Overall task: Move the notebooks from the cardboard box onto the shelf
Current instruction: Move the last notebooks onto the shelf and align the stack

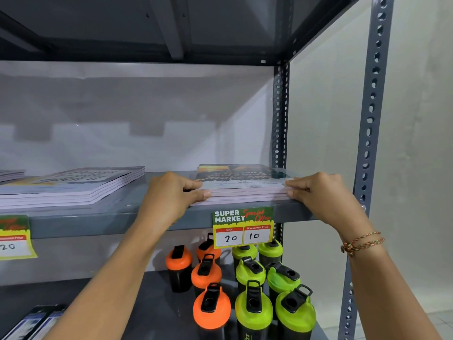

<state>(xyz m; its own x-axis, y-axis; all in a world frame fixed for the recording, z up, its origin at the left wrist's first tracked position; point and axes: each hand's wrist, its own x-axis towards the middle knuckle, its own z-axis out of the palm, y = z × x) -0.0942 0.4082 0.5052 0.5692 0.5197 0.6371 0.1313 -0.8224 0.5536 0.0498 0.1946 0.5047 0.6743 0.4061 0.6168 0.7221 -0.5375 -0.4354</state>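
A stack of several notebooks (245, 185) with a dark and orange cover lies flat at the right end of the grey metal shelf (147, 217). My left hand (171, 192) grips the stack's left front corner, thumb on top. My right hand (318, 190) grips its right front corner the same way. A second notebook stack (73, 187) lies further left on the same shelf, and a third stack's edge (11, 174) shows at the far left. The cardboard box is out of view.
A "Super Market" price tag (242, 227) hangs from the shelf edge below the held stack; another tag (14, 238) is at left. Orange-lidded (208, 273) and green-lidded shaker bottles (269, 290) stand on the lower shelf. A perforated upright post (370, 133) rises at right.
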